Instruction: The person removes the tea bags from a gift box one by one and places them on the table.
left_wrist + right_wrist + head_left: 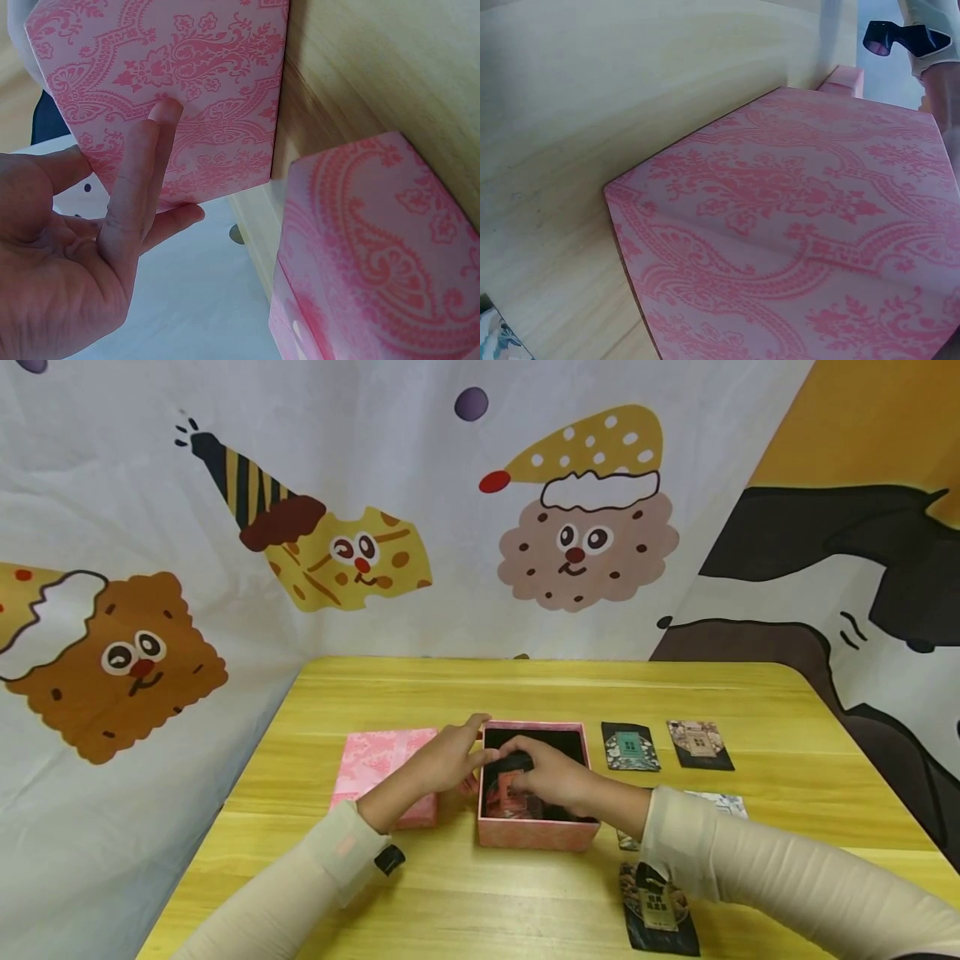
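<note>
In the head view, an uncovered pink patterned box (pixel 538 835) with a dark inside stands on the table between my hands. My right hand (pixel 551 772) reaches into it and pinches a dark packet with a red label (pixel 504 802), thumb on the packet's face. At the left wall, my left hand (pixel 446 760) holds the box, thumb over the rim and fingers on the outer side. The left wrist view shows these fingers (pixel 135 176) long against the patterned wall. In the right wrist view, the box wall (pixel 780 225) hides the right hand.
The pink box lid (pixel 375 764) lies left of the box. To the right are a teal-labelled packet (pixel 630 746), a beige-labelled packet (pixel 701 745), a white-blue packet (pixel 727 802) partly behind the sleeve, and a gold-labelled packet (pixel 658 914) in front. A printed cloth hangs behind the table.
</note>
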{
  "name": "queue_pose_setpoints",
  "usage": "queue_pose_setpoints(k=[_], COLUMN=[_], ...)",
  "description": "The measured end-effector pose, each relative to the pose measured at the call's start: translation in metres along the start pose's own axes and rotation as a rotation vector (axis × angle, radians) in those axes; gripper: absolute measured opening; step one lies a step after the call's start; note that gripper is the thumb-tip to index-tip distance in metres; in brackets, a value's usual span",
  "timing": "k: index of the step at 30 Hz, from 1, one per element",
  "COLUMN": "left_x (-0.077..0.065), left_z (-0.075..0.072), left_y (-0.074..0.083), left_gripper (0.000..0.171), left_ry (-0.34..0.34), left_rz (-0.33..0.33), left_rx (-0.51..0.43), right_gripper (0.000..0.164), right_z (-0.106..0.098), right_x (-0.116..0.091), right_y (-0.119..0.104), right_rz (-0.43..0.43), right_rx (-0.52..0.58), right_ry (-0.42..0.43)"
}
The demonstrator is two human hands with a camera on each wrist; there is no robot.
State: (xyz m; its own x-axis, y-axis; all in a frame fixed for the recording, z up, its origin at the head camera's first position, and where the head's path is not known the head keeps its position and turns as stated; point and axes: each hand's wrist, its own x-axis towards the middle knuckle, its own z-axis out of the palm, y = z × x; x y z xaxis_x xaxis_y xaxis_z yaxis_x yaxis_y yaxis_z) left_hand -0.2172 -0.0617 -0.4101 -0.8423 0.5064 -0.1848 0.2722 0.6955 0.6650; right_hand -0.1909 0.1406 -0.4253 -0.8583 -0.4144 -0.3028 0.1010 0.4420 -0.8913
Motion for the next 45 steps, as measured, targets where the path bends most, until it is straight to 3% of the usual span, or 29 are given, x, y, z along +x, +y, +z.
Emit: queue_pose_setpoints(k=[12, 16, 26, 33, 45], left_x=[0.001, 0.001, 0.003, 0.002, 0.001], left_z=[0.002, 0.002, 0.002, 0.002, 0.002], left_y=[-0.003, -0.002, -0.003, -0.004, -0.004], left_gripper=[0.067, 0.068, 0.068, 0.066, 0.067], left_ry=[-0.012, -0.009, -0.009, 0.006, -0.004], left_rz=[-0.027, -0.025, -0.018, -0.007, 0.003], left_rx=[-0.042, -0.012, -0.025, -0.005, -0.029], right_gripper=[0.047, 0.046, 0.041, 0.043, 0.04], right_z=[-0.013, -0.02, -0.043, -0.061, -0.095], right_x=[-0.006, -0.009, -0.03, -0.046, -0.079], right_y=[-0.006, -0.009, -0.015, -0.007, 0.011], right_rz=[0.005, 0.004, 0.027, -0.002, -0.03], right_rx=[0.058, 0.047, 0.09, 0.161, 0.178], right_ry=[-0.009, 0.012, 0.021, 0.008, -0.021])
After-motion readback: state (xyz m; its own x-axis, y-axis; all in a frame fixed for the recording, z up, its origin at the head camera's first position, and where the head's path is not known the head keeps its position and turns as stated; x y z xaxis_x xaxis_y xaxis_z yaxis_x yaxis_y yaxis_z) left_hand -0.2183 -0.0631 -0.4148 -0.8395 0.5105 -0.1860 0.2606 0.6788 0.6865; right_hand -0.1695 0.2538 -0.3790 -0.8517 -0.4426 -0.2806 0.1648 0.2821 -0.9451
